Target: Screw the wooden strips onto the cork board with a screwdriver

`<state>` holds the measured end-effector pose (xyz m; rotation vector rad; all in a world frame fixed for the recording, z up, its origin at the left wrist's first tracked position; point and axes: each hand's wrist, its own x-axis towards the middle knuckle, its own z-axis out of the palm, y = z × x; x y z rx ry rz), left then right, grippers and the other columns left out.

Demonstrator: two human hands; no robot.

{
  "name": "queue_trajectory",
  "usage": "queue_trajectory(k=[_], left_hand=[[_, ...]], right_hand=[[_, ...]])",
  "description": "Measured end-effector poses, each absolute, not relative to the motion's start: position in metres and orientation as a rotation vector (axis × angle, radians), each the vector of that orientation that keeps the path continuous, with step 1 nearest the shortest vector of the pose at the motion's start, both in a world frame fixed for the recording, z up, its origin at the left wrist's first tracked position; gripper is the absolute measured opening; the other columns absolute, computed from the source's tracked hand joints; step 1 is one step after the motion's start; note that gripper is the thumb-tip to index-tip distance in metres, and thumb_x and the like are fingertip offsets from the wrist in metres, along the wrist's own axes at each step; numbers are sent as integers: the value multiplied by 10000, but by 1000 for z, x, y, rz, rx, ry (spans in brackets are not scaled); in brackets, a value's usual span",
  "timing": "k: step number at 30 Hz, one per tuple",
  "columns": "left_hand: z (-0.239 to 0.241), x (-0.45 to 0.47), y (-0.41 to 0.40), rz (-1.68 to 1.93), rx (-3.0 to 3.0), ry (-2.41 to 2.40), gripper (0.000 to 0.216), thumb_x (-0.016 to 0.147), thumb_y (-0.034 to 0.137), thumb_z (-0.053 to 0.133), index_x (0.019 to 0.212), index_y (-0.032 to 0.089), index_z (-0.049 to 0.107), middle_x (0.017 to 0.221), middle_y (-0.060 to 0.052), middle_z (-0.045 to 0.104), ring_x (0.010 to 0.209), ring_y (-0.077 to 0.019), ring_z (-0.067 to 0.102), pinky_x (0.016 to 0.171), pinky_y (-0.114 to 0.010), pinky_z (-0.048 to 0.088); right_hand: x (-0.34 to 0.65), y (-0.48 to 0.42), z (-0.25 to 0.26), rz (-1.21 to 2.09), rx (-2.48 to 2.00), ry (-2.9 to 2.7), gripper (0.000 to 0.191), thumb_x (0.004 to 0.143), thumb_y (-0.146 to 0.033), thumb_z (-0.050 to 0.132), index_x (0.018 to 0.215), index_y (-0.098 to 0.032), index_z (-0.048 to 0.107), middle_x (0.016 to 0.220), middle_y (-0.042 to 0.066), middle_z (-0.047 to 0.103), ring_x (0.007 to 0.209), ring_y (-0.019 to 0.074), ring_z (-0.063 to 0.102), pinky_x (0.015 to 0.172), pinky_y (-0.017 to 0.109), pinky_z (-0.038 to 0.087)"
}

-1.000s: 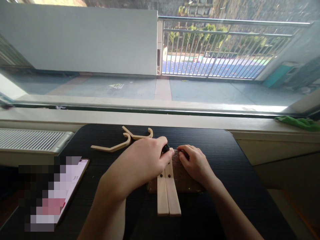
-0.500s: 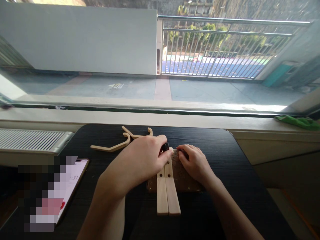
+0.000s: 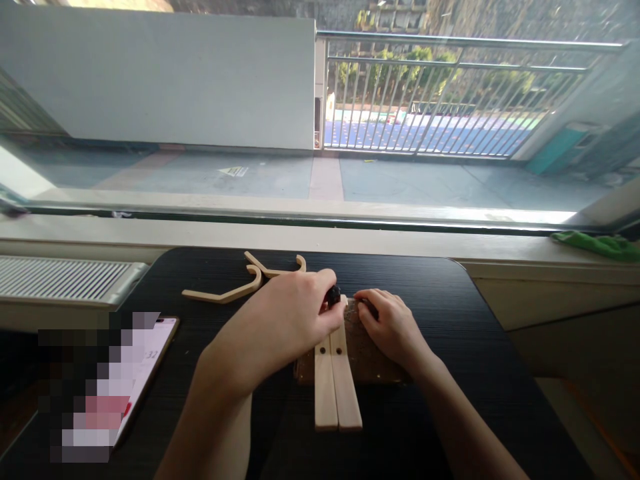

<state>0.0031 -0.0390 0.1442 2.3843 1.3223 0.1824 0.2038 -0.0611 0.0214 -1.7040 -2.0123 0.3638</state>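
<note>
My left hand [image 3: 290, 320] is closed over the far end of two pale wooden slats [image 3: 336, 390] that lie side by side, each with a dark hole. A small black thing [image 3: 333, 295] shows at its fingertips; I cannot make out what it is. The slats rest across a brown sheet, rough like sandpaper [image 3: 367, 357]. My right hand [image 3: 393, 327] presses down on that sheet with curled fingers, just right of the slats. Both hands sit on a black table [image 3: 450, 313].
Two curved wooden pieces [image 3: 227, 293] [image 3: 275, 270] lie at the table's far left. A phone [image 3: 150, 363] lies at the left edge. A radiator grille [image 3: 60, 280] is on the left, a window sill behind, a green cloth [image 3: 597, 245] far right.
Hardly anything differs: the slats and my left hand shift a few pixels back and forth on the brown sheet. My right hand stays put.
</note>
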Motion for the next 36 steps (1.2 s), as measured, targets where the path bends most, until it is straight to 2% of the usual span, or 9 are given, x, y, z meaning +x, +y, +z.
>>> queue_trajectory(k=[9, 24, 36], left_hand=[[145, 5, -39, 168, 2390, 1338, 200, 892, 329, 507, 747, 194, 531, 632, 0, 593, 544, -144, 561, 505, -258, 326], [143, 3, -40, 213, 2387, 1304, 158, 868, 293, 491, 736, 211, 462, 627, 12, 560, 546, -140, 534, 512, -257, 292], [143, 2, -39, 226, 2340, 1299, 92, 863, 276, 514, 805, 205, 529, 664, 3, 604, 572, -149, 568, 526, -256, 320]], right_hand=[[204, -61, 21, 373, -1696, -1993, 203, 900, -223, 485, 981, -221, 672, 1029, 61, 722, 938, 228, 623, 856, 382, 420], [204, -61, 22, 379, -1703, -1989, 211, 906, -232, 483, 983, -211, 678, 1018, 62, 718, 934, 234, 622, 854, 387, 422], [203, -61, 21, 381, -1708, -1982, 194, 901, -223, 499, 976, -207, 677, 1008, 55, 717, 926, 232, 614, 845, 372, 406]])
